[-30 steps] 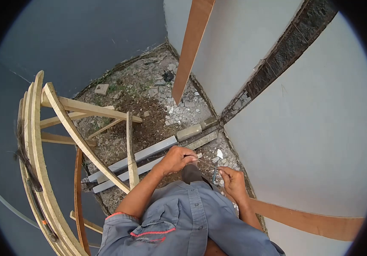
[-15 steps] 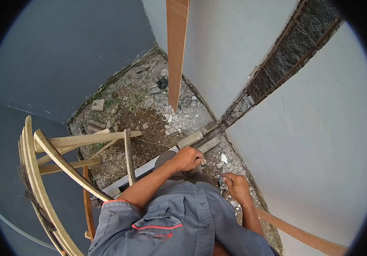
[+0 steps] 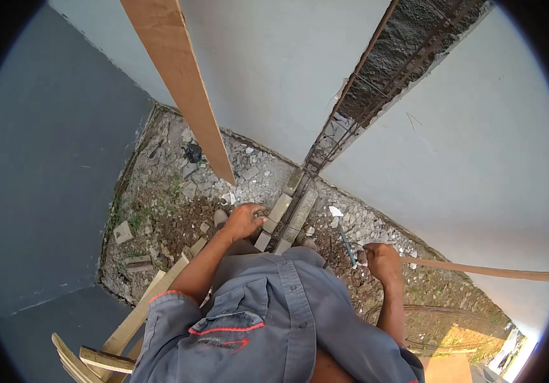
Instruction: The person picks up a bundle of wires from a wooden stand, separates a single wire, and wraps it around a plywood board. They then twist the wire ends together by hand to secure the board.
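Beside the concrete blocks point(image 3: 279, 212), the left hand point(image 3: 242, 222) curved its thumb and forefinger; whether they pinched anything couldn't be told. The right hand point(image 3: 385, 262) curled its fingers, contents unclear, near a blue rod point(image 3: 347, 245) among rubble point(image 3: 380, 231). The blocks flanked a dark strip point(image 3: 291, 213), seemingly to border it.

Whatever left hand point(image 3: 242, 221) may pinch: too small to tell. Right hand point(image 3: 384, 262): palm hidden; contact with blue rod point(image 3: 347, 246), just left of right fingers, unclear. Well ahead of left fingers, plank point(image 3: 178, 83) cut off by top edge; ahead of right fingers, wall slot point(image 3: 386, 73) likewise. Behind left fingers, timber point(image 3: 139, 313) cut off at bottom; pocket lettering point(image 3: 222, 342) too blurred to read. Between hands, blocks' point(image 3: 300, 217) near ends hidden by shirt point(image 3: 239, 306).
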`<state>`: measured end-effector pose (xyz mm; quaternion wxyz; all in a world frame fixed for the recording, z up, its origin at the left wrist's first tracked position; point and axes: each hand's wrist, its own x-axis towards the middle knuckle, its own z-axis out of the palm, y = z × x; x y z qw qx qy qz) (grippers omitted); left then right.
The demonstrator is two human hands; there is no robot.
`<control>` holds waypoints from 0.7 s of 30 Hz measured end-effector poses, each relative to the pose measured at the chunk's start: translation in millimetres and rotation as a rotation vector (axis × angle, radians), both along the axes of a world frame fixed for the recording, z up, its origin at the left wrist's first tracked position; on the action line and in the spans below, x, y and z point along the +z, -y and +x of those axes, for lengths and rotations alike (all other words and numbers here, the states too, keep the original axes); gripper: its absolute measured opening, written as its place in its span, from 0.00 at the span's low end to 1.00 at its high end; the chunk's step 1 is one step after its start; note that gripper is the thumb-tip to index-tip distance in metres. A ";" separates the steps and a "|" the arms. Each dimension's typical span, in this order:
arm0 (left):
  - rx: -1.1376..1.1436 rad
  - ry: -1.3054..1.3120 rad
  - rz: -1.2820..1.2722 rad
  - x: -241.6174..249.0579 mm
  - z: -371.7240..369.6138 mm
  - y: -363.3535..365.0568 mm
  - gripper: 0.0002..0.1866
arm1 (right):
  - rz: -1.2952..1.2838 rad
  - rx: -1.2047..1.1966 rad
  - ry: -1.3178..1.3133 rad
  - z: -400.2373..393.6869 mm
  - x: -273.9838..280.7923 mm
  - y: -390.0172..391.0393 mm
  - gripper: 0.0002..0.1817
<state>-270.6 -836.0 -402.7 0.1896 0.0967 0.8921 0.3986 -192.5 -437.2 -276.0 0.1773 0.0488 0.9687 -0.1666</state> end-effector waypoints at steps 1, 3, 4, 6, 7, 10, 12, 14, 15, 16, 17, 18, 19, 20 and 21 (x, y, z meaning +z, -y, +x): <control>0.040 0.016 0.009 -10.2 -15.0 38.1 0.20 | 0.014 -0.077 -0.018 -0.6 -12.3 10.6 0.11; 0.148 0.072 0.021 -30.3 -42.2 119.0 0.19 | 0.033 -0.191 -0.026 -6.4 -25.6 45.1 0.11; 0.218 0.103 0.028 -38.1 -52.8 157.2 0.18 | 0.059 -0.279 -0.041 -6.5 -28.3 61.9 0.11; 0.420 0.119 0.109 -36.2 -70.8 220.3 0.16 | 0.071 -0.312 -0.073 -7.6 -40.9 87.0 0.11; 0.447 0.090 0.079 -33.9 -83.1 250.1 0.16 | 0.070 -0.338 -0.113 -12.3 -45.3 102.4 0.11; 0.488 0.053 0.035 -21.7 -109.2 315.0 0.17 | 0.038 -0.372 -0.100 -39.3 -60.0 138.6 0.11; 0.459 0.047 0.023 -15.1 -131.4 337.2 0.17 | 0.067 -0.329 -0.133 -64.4 -72.7 163.2 0.11; 0.522 0.040 0.093 -15.2 -143.8 348.9 0.16 | 0.071 -0.323 -0.098 -90.0 -91.9 182.4 0.12; 0.485 0.041 0.094 -16.4 -152.0 351.3 0.16 | 0.068 -0.306 -0.078 -104.8 -106.3 190.0 0.12; 0.488 0.081 0.091 -19.8 -158.5 355.0 0.16 | 0.092 -0.362 -0.005 -123.6 -99.5 208.6 0.14; 0.494 0.121 0.083 -22.8 -165.4 358.5 0.15 | 0.074 -0.349 0.031 -138.1 -108.2 217.1 0.15; 0.470 0.113 0.074 -26.2 -174.4 362.9 0.15 | 0.064 -0.373 0.027 -146.9 -129.4 220.8 0.15; 0.452 0.124 0.067 -29.3 -184.1 367.2 0.15 | 0.025 -0.350 0.000 -158.6 -159.5 223.2 0.16; 0.444 0.134 0.057 -29.2 -194.7 368.9 0.15 | -0.016 -0.318 -0.027 -170.8 -178.0 227.1 0.17; 0.431 0.110 0.030 -20.9 -202.6 368.4 0.16 | -0.034 -0.318 -0.024 -179.8 -182.2 237.9 0.17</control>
